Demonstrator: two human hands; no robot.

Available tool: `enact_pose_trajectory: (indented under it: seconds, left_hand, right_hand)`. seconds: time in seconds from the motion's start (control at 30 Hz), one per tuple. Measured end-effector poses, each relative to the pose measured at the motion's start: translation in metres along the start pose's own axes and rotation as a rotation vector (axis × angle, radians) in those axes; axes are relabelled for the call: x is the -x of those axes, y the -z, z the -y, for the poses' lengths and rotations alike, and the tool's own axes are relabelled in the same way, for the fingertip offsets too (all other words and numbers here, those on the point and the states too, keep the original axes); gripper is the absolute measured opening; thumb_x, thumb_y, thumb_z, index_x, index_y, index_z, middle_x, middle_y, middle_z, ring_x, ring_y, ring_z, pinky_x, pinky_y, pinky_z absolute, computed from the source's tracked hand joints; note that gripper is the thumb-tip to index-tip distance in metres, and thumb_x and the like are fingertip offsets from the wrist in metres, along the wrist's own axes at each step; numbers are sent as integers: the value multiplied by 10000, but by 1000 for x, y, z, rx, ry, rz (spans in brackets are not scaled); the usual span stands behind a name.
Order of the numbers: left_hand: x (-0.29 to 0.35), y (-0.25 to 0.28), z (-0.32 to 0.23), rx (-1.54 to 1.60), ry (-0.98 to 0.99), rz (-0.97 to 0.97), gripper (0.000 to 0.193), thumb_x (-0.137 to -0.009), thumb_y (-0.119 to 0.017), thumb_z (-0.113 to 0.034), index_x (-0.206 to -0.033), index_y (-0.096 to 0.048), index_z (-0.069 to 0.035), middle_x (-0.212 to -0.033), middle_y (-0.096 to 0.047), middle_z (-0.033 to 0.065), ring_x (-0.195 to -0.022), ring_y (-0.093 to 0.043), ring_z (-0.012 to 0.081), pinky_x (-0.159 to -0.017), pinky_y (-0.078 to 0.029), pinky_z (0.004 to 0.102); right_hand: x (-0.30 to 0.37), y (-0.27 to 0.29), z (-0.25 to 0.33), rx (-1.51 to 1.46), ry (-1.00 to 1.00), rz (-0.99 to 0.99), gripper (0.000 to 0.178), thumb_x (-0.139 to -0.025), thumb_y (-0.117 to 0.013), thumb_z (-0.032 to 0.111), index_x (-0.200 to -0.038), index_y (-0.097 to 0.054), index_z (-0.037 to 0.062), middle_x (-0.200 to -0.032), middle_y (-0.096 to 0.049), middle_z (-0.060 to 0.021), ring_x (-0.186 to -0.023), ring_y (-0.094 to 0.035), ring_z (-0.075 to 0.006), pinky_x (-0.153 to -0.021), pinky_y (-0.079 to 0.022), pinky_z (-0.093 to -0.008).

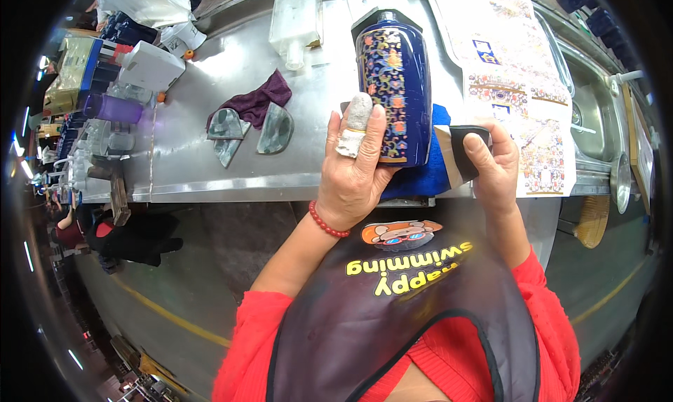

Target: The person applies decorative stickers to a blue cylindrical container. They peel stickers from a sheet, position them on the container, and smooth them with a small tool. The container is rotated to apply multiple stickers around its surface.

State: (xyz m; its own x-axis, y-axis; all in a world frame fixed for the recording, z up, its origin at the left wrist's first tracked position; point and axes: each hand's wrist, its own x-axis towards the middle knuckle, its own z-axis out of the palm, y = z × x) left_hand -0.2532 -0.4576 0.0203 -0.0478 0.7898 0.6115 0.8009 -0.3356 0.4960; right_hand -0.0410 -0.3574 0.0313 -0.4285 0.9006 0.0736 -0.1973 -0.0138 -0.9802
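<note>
My left hand [354, 167] grips the lower left side of a dark blue bottle [415, 86], its fingers lying along the glass. The bottle bears a patterned band of flowers in orange, gold and white, and its neck points away from me. One finger of that hand wears a whitish fabric wrap [359, 113]. To the right, my right hand [498, 160] pinches a flat scraper [457, 157] with a beige face and a black edge, close beside the bottle's lower right side. A blue cloth [440, 125] lies under and next to the bottle.
Printed decal sheets [543, 100] cover the metal table at right, beside a sink [592, 118]. Left of the bottle lie a purple cloth [263, 99] and several grey-green curved pads [275, 128]. A clear glass bottle [294, 23] lies farther back. Boxes [151, 69] crowd the far left.
</note>
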Motion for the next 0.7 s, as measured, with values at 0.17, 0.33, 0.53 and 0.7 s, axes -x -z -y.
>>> enact_pose_trajectory:
  seconds: [0.17, 0.33, 0.53, 0.7]
  left_hand:
    - [20, 0, -6, -92, 58, 96, 739, -916, -706, -214, -1555, -408, 9, -1499, -532, 210, -1439, -396, 498, -1216, -197, 592]
    - [21, -1, -8, -156, -29, 91, 695, -947, -684, -270, -1541, -438, -6, -1516, -515, 215, -1462, -377, 478, -1231, -178, 565]
    - [20, 6, -6, -132, -92, 156, 712, -1013, -595, -433, -1512, -450, 52, -1525, -472, 289, -1482, -353, 477, -1244, -136, 551]
    - [-10, 8, 18, 175, 134, 113, 969, -1001, -444, -666, -1569, -280, 101, -1578, -349, 339, -1506, -289, 478, -1241, -105, 551]
  right_hand:
    - [-3, -11, -7, 63, -2, 86, 174, -995, -718, 169, -1098, -672, 36, -904, -671, 42, -782, -576, -11, -677, -473, -178]
    - [-4, -15, -9, 109, -15, 57, 193, -995, -720, 182, -1108, -666, 34, -891, -661, 46, -777, -568, -16, -679, -464, -179]
    - [-4, -14, -7, 147, -41, 61, 196, -997, -717, 202, -1077, -668, 30, -860, -648, 41, -774, -557, -21, -675, -454, -180]
    - [-4, -11, -14, 147, -51, 52, 189, -991, -721, 209, -1033, -665, 34, -832, -626, 46, -747, -531, -34, -663, -450, -205]
